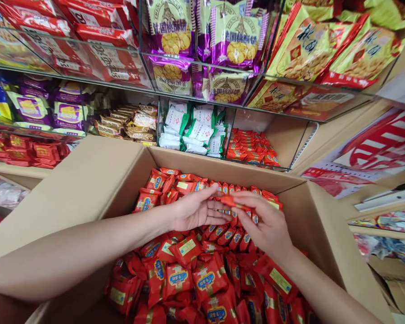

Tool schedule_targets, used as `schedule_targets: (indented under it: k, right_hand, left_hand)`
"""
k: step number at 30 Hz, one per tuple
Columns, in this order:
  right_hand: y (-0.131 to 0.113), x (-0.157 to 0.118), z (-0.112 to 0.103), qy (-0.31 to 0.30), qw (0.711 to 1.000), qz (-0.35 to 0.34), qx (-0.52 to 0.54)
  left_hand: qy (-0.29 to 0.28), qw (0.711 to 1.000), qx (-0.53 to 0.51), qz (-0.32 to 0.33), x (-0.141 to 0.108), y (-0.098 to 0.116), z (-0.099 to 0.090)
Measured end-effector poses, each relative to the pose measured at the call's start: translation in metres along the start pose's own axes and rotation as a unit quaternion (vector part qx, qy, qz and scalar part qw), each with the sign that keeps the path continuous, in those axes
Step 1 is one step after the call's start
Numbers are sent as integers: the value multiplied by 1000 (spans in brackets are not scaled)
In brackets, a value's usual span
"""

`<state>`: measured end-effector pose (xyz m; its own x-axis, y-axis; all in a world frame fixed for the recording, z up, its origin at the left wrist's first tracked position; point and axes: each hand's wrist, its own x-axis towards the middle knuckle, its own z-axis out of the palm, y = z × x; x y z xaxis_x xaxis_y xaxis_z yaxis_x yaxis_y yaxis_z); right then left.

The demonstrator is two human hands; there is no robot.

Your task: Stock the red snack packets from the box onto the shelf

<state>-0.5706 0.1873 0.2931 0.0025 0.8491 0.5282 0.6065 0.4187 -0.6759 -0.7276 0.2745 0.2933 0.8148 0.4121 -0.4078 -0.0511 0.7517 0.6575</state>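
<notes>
The right hand (265, 220) pinches a small red plastic-wrapped packet (230, 200) between thumb and fingers, above the middle of an open brown cardboard box (189, 159). The left hand (195, 210) holds nothing visible; it lies palm up, fingers extended, just beside that packet. Whether its fingertips touch the packet cannot be told.

The glossy wrapper could slip out of so light a pinch and be lost among its look-alikes below. A careless sweep of either hand could topple the upright row of red packets (227, 236), which seem to lean on one another, and a hard squeeze might crush what is inside.

Nearer the person, the box holds a jumbled heap of red packets with blue oval labels (178, 279), some turned to show pale yellow panels. Behind it, glass-fronted shelf compartments hold small red-orange packets (248, 146), white-and-green packets (200, 128) and brown-and-gold packets (143, 121); purple-and-pale-yellow biscuit bags (234, 38) fill a compartment above.
</notes>
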Motion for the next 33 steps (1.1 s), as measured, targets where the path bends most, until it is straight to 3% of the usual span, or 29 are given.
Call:
schedule_targets:
  k: [2,4,8,13,17,20,23,26,29,33]
  right_hand:
    - [-2,-4,1,-61,997,-47,-5]
    - [0,-7,2,-59,997,-38,24]
    - [8,-7,4,48,989,105,97]
    - [15,-3,7,83,955,232,166]
    - [15,-5,15,-6,930,281,239]
    - [17,-5,17,-48,927,261,265]
    - [27,12,-5,4,960,220,171]
    - [44,52,-47,71,973,202,-83]
    - [63,103,-86,53,911,236,-335]
    - [85,149,-104,-30,843,308,-439]
  left_hand:
    - [8,998,0,57,-1,1,-1]
    - [27,992,20,120,0,0,-1]
    - [20,982,84,166,3,-4,-2]
    - [25,976,120,178,6,-7,-3]
    - [13,971,148,185,7,-11,-4]
    - [27,964,179,195,8,-14,-5]
    - [58,954,210,204,9,-14,-8]
    - [83,950,234,192,11,-12,-13]
    - [103,946,245,184,13,-10,-17]
    - [109,937,265,198,15,-10,-20]
